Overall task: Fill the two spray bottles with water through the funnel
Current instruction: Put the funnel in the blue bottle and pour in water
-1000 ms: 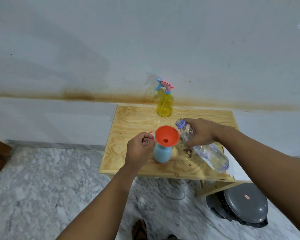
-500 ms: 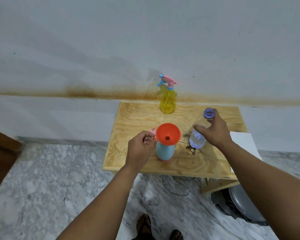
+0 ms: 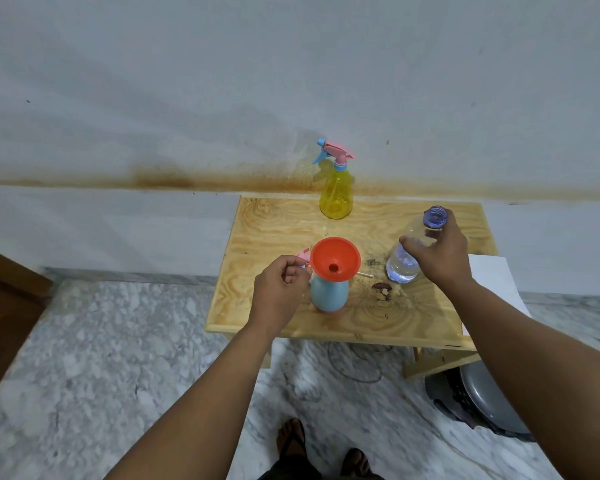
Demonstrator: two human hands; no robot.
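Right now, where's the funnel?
Head view, centre of the wooden table: the orange funnel sits in the neck of the blue spray bottle, with the left hand at its left rim and the water bottle to its right.

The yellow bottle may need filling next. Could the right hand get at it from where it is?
Probably yes: the right hand would first let go of the water bottle; bare table lies between it and the yellow spray bottle.

A grey lidded pot (image 3: 489,400) is sitting on the marble floor (image 3: 101,358) beneath the wooden table's (image 3: 278,220) right corner
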